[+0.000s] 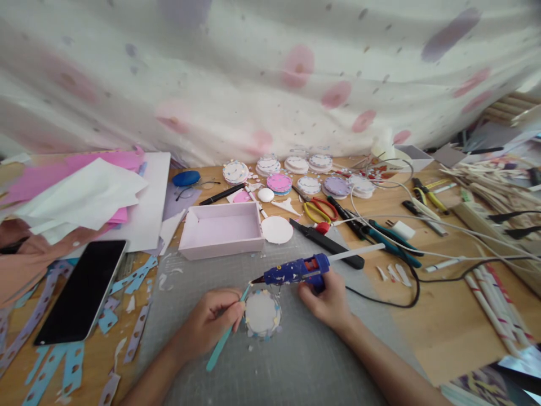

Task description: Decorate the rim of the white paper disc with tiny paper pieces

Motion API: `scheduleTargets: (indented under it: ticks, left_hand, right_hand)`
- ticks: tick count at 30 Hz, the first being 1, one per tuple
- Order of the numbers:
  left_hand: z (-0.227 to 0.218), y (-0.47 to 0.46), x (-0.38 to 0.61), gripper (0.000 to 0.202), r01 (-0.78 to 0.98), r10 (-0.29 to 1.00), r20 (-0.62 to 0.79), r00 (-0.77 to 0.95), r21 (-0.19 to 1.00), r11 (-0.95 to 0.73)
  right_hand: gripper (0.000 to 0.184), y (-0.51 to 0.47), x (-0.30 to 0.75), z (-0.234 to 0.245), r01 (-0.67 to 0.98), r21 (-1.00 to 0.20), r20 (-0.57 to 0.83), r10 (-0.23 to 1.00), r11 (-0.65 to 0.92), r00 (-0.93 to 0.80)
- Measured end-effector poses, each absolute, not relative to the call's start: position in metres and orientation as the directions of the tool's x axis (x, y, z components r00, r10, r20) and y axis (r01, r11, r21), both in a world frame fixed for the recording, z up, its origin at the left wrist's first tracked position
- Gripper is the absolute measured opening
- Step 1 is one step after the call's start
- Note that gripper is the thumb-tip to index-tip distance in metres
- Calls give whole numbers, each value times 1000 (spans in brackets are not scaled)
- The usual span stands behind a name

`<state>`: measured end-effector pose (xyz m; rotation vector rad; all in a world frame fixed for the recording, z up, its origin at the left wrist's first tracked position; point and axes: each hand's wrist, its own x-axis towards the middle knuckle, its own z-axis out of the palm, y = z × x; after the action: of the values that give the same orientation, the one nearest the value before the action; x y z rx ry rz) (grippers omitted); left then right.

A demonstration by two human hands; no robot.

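Note:
My right hand (327,301) grips a blue hot glue gun (291,272) by its handle, with a white glue stick (357,252) sticking out of its back end. Pinched in my left hand (217,316) is a pair of teal tweezers (220,348), slanting up toward the gun. The gun's nozzle meets or nearly meets the tweezer tips; a tiny pale piece seems to be there, too small to name. Just below lies a round white disc (262,313) with small coloured bits around its edge, flat on the grey cutting mat (321,361).
A lilac open box (222,234) and a white paper circle (277,230) stand beyond my hands. A black cutter (327,243), pliers (395,242) and scissors (319,211) lie right of them. Decorated discs (279,183) line the back. A phone (82,292) and paper strips lie left.

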<state>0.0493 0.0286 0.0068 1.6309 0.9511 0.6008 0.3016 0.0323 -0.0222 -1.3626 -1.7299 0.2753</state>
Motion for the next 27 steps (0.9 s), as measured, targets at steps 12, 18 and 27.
scheduleTargets:
  ticks: [12, 18, 27]
  left_hand:
    - [6, 29, 49, 41, 293, 834, -109, 541, 954, -65]
    - [8, 28, 49, 41, 296, 835, -110, 538, 953, -66]
    - [8, 28, 50, 41, 305, 851, -120, 511, 951, -49]
  right_hand:
    - [6, 32, 305, -26, 722, -576, 560, 829, 383, 6]
    - [4, 32, 305, -24, 722, -584, 561, 827, 371, 30]
    - [25, 35, 319, -27, 737, -608, 600, 779, 297, 181]
